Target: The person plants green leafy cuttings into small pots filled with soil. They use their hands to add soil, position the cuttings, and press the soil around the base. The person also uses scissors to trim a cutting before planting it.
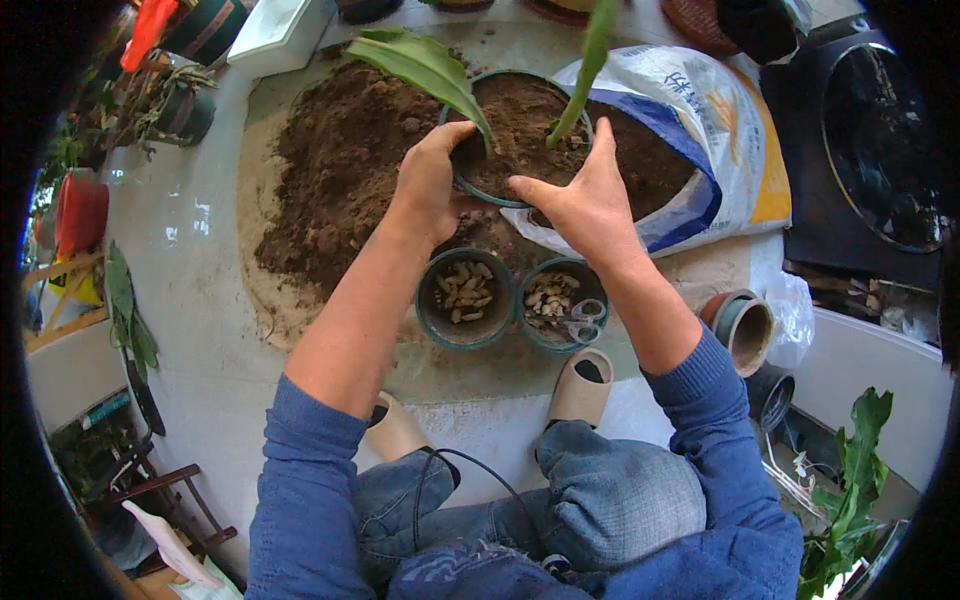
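A round green plastic pot (517, 201) filled with brown soil stands in front of me, with two broad-leaved green cuttings upright in it, a left leaf (420, 69) and a right leaf (589, 71). My left hand (433, 176) grips the pot's left rim, beside the left stem. On the right side, my right hand (589, 195) spans the rim, its thumb over the soil and its fingers along the outer wall. Nearer to me stand two more pots: the left pot (429, 326) holds pale dried pieces, the right pot (529, 334) similar pieces and scissors with clear handles (587, 311).
Loose soil (337, 165) lies heaped on a cloth sheet (259, 277). An opened woven sack (739, 157) with soil lies at the right. Small stacked pots (750, 337) and a clear plastic bag (789, 319) stand beyond my right forearm. A white box (274, 34) is at the upper left.
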A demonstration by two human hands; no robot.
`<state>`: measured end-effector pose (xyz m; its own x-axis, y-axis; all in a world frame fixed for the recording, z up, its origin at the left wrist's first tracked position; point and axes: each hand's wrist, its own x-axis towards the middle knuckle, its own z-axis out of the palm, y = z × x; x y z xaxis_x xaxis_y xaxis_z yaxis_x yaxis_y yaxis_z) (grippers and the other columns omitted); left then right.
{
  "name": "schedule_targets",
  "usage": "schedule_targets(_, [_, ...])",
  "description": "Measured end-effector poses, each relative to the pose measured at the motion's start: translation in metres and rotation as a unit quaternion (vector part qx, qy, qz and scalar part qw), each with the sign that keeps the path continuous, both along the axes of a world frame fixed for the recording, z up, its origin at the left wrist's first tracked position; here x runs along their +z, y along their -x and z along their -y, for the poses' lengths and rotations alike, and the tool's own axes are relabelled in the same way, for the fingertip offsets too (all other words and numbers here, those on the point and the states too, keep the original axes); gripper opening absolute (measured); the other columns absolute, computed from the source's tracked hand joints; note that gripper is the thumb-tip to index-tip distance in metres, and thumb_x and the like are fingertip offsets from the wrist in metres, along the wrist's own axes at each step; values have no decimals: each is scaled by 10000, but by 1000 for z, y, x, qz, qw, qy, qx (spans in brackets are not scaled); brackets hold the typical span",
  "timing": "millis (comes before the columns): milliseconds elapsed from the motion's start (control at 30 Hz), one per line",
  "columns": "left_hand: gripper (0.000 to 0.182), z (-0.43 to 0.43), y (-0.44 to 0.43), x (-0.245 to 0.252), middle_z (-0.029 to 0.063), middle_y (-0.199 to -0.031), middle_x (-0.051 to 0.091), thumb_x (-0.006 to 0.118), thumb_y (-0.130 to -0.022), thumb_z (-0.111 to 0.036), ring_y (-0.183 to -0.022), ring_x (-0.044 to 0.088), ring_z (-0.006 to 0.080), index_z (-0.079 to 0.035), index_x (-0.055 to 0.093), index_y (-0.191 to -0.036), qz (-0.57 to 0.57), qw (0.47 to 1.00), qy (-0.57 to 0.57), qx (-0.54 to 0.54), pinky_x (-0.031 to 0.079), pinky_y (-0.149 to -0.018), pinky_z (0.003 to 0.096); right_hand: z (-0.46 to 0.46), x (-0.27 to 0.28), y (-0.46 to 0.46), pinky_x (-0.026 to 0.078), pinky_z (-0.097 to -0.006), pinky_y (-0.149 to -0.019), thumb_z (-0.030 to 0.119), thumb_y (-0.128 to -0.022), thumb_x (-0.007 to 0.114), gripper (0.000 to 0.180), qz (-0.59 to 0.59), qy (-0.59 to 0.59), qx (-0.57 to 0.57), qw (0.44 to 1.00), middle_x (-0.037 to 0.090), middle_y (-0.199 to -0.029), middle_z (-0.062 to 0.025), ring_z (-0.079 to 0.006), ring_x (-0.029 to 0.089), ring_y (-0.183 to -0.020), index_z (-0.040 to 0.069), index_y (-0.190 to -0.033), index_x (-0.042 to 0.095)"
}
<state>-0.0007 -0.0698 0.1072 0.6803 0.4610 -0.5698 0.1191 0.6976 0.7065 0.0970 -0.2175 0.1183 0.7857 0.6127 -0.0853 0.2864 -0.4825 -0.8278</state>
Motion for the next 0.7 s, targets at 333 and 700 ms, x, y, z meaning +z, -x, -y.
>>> schedule_targets(333, [263, 12, 3, -7, 54, -1075, 663, 559, -956, -275, -945, 679, 205, -118, 618, -1158, 32, 999, 36, 14, 602, -725, 467, -10, 6, -3, 308, -488, -1170, 222, -744, 856, 1123, 200, -37, -12, 979, 296, -1484, -394, -508, 339, -1394, -169, -1499, 121])
schedule_targets(700, [259, 16, 1, -2, 50, -1066, 669, 550, -958, -256, -942, 686, 194, -102, 612, -1157, 40, 999, 32, -4, 603, -717, 447, -23, -3, -17, 314, -502, -1153, 299, -720, 880, 1149, 336, -40, -30, 941, 344, -1469, -386, -505, 366, -1380, -172, -1496, 177])
